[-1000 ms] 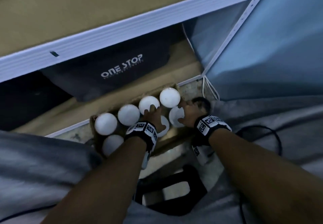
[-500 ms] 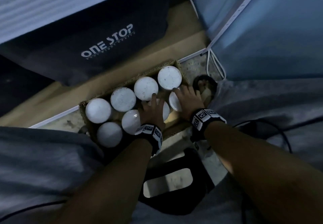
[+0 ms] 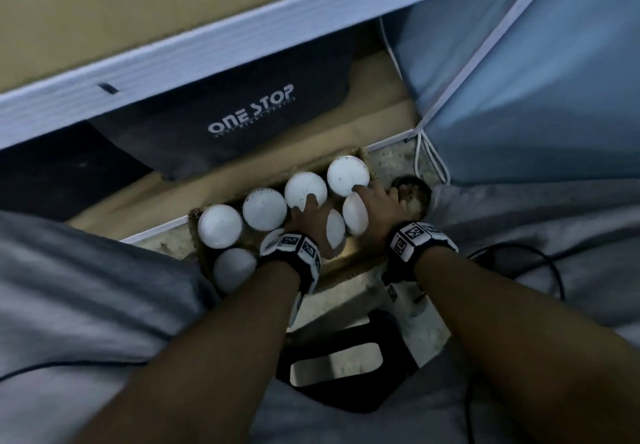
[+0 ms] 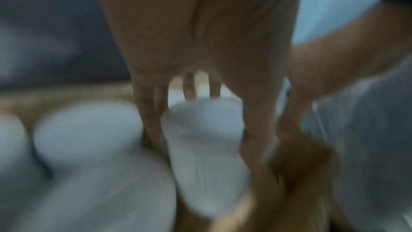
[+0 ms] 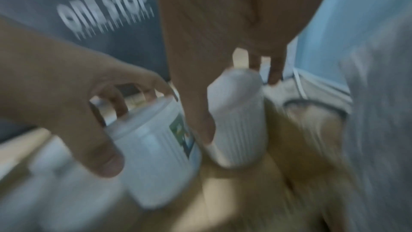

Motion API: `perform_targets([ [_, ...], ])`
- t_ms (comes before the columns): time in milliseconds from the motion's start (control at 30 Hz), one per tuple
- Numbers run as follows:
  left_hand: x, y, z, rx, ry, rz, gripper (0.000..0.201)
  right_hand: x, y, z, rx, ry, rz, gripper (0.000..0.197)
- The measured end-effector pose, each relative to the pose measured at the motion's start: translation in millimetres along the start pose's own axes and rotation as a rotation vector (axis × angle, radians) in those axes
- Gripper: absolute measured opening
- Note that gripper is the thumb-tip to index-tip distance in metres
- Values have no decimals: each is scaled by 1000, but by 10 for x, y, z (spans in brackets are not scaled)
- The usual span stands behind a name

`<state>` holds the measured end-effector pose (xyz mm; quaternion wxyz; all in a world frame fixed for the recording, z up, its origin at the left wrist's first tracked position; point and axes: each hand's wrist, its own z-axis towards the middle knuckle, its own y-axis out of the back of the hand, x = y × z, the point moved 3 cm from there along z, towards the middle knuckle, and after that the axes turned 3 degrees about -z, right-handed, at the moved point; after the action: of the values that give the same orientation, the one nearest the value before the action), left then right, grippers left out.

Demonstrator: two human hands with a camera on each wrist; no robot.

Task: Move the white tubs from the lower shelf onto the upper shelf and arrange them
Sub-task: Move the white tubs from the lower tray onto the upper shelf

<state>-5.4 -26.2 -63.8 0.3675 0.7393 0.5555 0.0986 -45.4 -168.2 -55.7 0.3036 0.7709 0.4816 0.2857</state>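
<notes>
Eight white tubs on our list. Are they all low down in the cardboard tray?

— All eight, two rows of four, below the edge of the upper shelf. None has gone up yet.

Item: left hand. What do we enter?

— Fingers and thumb are curled round the third tub of the near row. Half a second ago that hand lay on top of the lid. Now its wrist view shows the ribbed side held between the fingers.

Item: right hand?

— Closed round the rightmost near tub in the same way. Before, it only rested on the lid.

Change to the two tubs themselves?

— Both now lean, lids tipped to the left, where the other six stand upright. Whether their bases have left the tray we cannot tell, as the wrist views are smeared.

Meaning for the task?

— We judge that both grasps are made and the lift is starting: the first pair of eight, with three pairs to follow.

Other stock?

— A dark bag marked ONE STOP, far behind the tray.
</notes>
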Motion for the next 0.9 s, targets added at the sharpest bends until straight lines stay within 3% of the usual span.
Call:
perform_targets([
  [167, -25, 566, -225, -50, -5, -35, 107, 157, 529, -324, -88, 57, -39, 92],
  [367, -96, 1299, -854, -237, -55, -82, 90, 312, 1240, -788, -220, 118, -24, 92],
  [633, -331, 2120, -1780, -384, -131, -33, 98, 570, 2185, -1629, -364, 255, -59, 84],
  [900, -180, 2877, -2588, -601, -202, -179, 91, 993, 2998, -2188, -563, 332, 16, 85],
])
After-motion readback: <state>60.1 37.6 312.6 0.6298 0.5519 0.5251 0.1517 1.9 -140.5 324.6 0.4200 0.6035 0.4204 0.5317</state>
